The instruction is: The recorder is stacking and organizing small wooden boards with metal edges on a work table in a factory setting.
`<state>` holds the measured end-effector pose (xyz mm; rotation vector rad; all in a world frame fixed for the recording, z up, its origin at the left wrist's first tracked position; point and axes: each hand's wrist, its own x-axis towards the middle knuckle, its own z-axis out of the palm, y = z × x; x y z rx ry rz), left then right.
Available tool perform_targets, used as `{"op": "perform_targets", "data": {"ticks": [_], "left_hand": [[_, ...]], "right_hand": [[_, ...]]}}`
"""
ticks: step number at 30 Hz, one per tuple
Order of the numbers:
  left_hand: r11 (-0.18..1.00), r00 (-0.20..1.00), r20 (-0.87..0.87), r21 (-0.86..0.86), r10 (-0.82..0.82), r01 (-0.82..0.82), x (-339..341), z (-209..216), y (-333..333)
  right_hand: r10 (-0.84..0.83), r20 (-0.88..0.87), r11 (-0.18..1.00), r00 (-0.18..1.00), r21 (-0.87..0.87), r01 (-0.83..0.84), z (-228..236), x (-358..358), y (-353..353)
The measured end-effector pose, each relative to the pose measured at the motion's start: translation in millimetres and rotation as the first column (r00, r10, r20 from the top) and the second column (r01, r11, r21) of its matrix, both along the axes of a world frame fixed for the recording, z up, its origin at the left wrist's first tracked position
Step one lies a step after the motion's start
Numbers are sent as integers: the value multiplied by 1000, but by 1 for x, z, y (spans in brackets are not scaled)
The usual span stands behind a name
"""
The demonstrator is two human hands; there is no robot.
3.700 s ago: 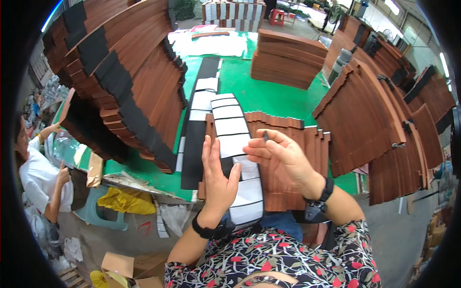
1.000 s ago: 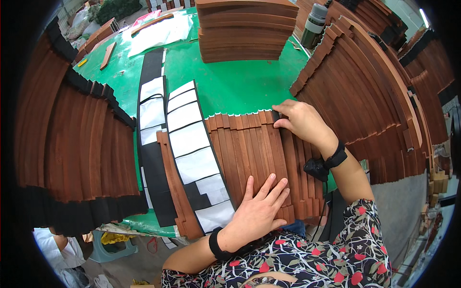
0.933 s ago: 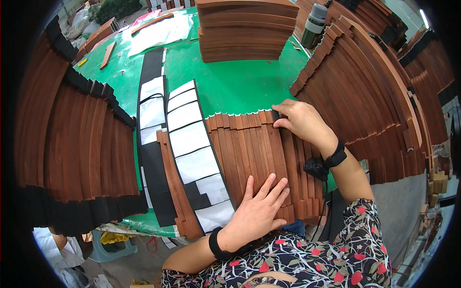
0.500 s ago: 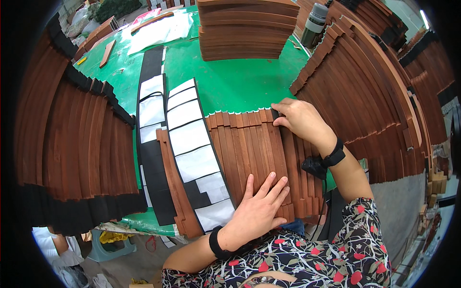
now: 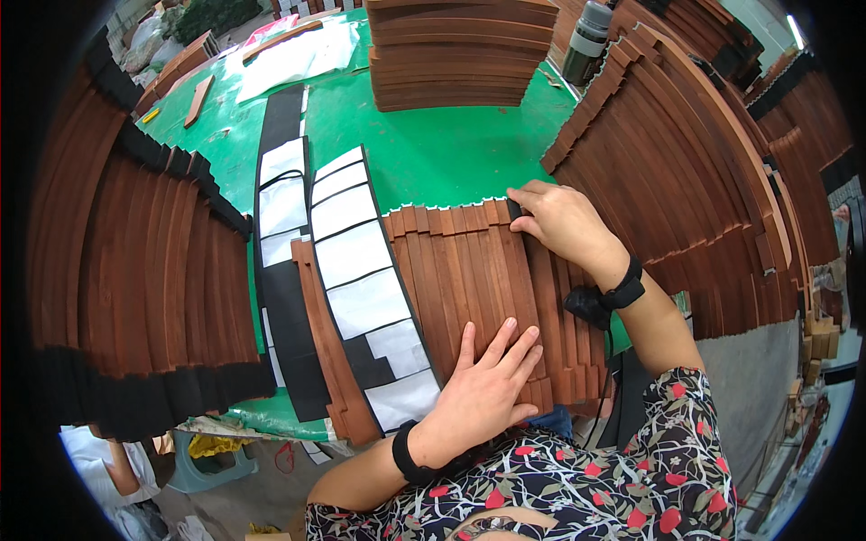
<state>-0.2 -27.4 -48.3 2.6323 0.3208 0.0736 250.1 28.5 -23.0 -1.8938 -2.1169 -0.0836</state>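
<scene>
A row of reddish-brown wooden slats lies side by side on the green table, their far ends notched. My left hand lies flat on the near part of the row with fingers spread. At the far right corner of the row, my right hand pinches the dark end of a wooden slat between thumb and fingers. Left of the row is a long black strip with white panels. A single loose slat and a second black-and-white strip lie beyond it.
Tall stacks of brown slats stand at the left, the right and the far side of the green table. A dark bottle stands at the back right. White sheets lie at the far left, and a blue-grey stool is below.
Both hands keep their places on the slats. The whole view has shifted very slightly; nothing else visibly moves.
</scene>
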Motion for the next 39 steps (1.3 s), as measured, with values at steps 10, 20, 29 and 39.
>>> {"op": "perform_targets", "data": {"ticks": [10,20,29,39], "left_hand": [[1000,1000,3,-4,2,-2,0,-1,1],[1000,1000,-10,-10,0,0,0,0,1],[1000,1000,4,-9,6,-6,0,0,0],[1000,1000,15,-19,11,-11,-1,0,1]], "right_hand": [[-59,-167,993,984,-108,41,9,-1,-4],[-49,-260,997,964,-72,31,3,-2,1],[-141,-367,974,919,-215,64,8,6,12],[-32,-273,991,962,-134,-5,6,4,10]]}}
